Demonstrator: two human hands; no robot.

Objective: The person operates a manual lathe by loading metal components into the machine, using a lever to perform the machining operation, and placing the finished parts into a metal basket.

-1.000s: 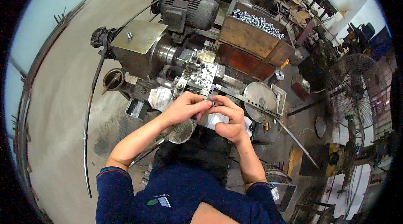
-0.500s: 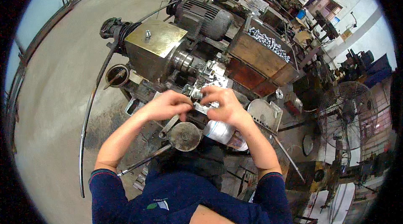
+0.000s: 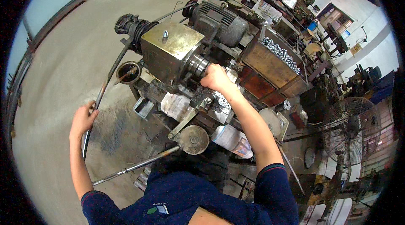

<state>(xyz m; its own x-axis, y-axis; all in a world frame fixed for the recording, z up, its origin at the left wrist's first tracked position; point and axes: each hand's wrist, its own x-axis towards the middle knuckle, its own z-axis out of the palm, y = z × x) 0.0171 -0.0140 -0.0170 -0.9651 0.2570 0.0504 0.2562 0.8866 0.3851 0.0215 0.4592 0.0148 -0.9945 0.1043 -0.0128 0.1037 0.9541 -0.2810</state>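
Note:
My left hand is at the long dark metal lever bar on the left side, its fingers curled against it. The bar slants down from the back of the machine. At the spindle nose, a shiny ringed steel collar on the headstock, my right hand is closed with its fingertips at the front face. Whatever those fingers hold is hidden by the hand. Below that hand lies the metal slide, strewn with bright chips. A flat crank arm and a round dark disc sit nearer me.
The headstock box has a brass-coloured top with a small metal fitting on it. Behind stands a motor. To the right, a wooden bin holds many small shiny metal parts. A caged fan stands farther right.
My hands have parted from over the slide. The left moved out to the lever bar; the right moved up to the spindle nose. The view has shifted slightly.

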